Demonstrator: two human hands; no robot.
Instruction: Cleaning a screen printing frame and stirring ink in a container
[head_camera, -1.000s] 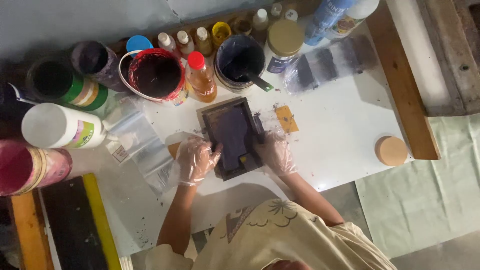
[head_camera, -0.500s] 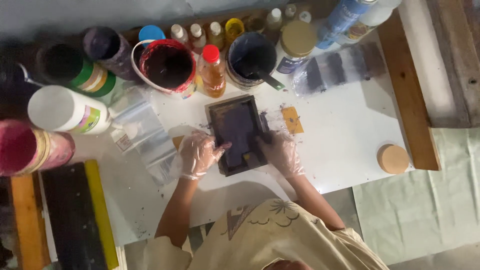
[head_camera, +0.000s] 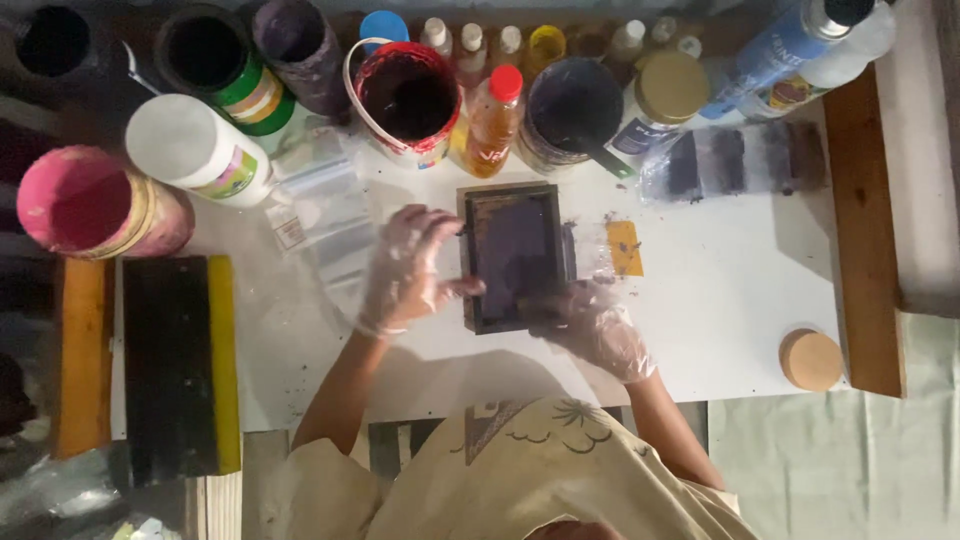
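Two gloved hands grip the frame (head_camera: 515, 256) on the counter (head_camera: 740, 290): left hand (head_camera: 405, 270) fingers clasp its left edge, right hand (head_camera: 597, 325) fingers its near-right corner.

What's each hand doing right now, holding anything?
Left hand: gloved, fingers curled on the left edge of the dark frame, gripping it.
Right hand: gloved, on the frame's lower right corner; grip cannot be told.

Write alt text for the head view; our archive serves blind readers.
Two gloved hands, left hand and right hand, grip a small dark framed screen on a white table, with open paint tubs and bottles behind it.
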